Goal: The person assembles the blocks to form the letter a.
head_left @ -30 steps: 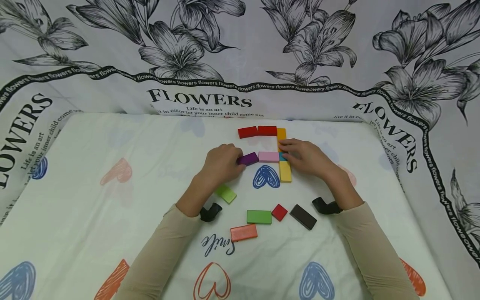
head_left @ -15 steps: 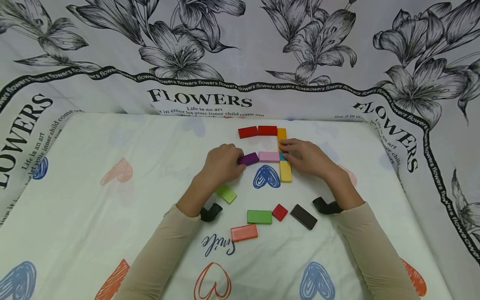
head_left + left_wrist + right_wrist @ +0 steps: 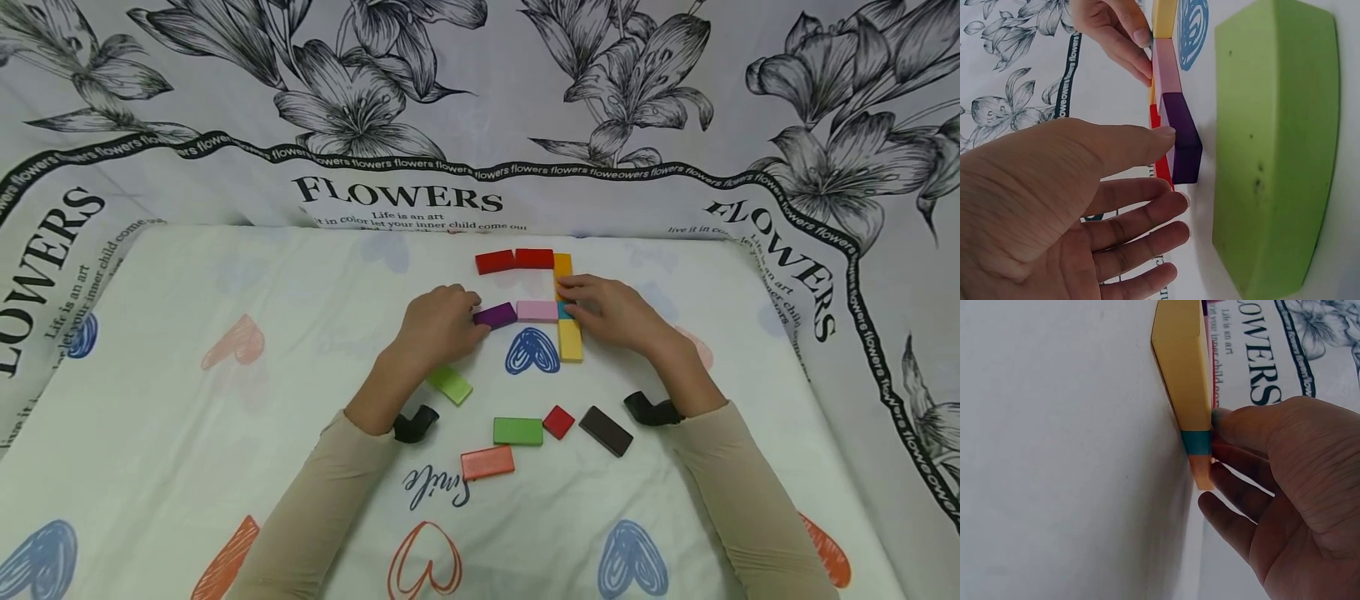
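Wooden blocks lie in a connected row on the white cloth. My left hand (image 3: 442, 327) is at the outer end of the purple block (image 3: 495, 316), thumb and forefinger apart at its end; the left wrist view shows the fingers spread and relaxed, the thumb tip overlapping the purple block (image 3: 1182, 137). A pink block (image 3: 537, 312) adjoins it. With loosely bent fingers, my right hand (image 3: 618, 315) touches the row by the blue block (image 3: 564, 311) and the orange block (image 3: 562, 271). Below the blue one is a yellow block (image 3: 570, 342). Two red blocks (image 3: 534, 259) form the far side.
Nearer the body lie a lime block (image 3: 452, 386), a green block (image 3: 517, 432), a small red block (image 3: 558, 422), a coral block (image 3: 487, 462) and a dark block (image 3: 606, 431). Black wrist-worn devices (image 3: 651, 410) hang at both wrists. A flower-printed cloth (image 3: 360, 92) lies beyond.
My left hand has drawn slightly left, its thumb and forefinger parting from around the purple block's end. The right hand and the blocks stay in place.
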### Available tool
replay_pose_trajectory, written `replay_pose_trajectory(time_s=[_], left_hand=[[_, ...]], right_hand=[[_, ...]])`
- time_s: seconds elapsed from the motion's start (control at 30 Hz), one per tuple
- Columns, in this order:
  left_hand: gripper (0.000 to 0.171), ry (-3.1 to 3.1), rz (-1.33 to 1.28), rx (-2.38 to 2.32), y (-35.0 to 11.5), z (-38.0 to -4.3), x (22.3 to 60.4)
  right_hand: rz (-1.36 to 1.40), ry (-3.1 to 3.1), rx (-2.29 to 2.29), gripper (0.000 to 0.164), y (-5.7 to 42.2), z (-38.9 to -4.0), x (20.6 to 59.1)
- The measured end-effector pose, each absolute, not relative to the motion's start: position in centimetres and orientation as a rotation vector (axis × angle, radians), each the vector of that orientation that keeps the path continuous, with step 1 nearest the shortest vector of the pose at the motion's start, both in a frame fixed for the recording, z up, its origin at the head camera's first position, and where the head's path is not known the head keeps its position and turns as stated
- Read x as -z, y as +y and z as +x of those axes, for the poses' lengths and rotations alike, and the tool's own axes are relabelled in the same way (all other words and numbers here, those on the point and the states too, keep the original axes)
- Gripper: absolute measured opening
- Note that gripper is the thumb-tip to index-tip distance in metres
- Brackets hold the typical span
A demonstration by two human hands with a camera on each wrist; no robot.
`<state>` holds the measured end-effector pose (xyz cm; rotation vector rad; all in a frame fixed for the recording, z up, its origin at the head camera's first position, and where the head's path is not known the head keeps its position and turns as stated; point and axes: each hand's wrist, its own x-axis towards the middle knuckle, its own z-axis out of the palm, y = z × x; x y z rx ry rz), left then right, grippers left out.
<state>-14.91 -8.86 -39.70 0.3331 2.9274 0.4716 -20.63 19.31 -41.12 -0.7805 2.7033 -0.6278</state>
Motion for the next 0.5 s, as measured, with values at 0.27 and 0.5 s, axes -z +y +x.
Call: replay_pose_trajectory(time_s=[0.27, 0.5], left_hand=[[0.049, 2.897, 0.276, -0.528, -9.8, -13.5, 39.4], [0.052, 2.901, 0.288, -0.507, -10.0, -10.6, 38.3]], right_hand=[[-0.778, 2.694, 0.662, 0.044, 19.2, -20.6, 41.6], [-0.761, 2.71, 0.626, 0.044, 19.3, -20.5, 41.2]])
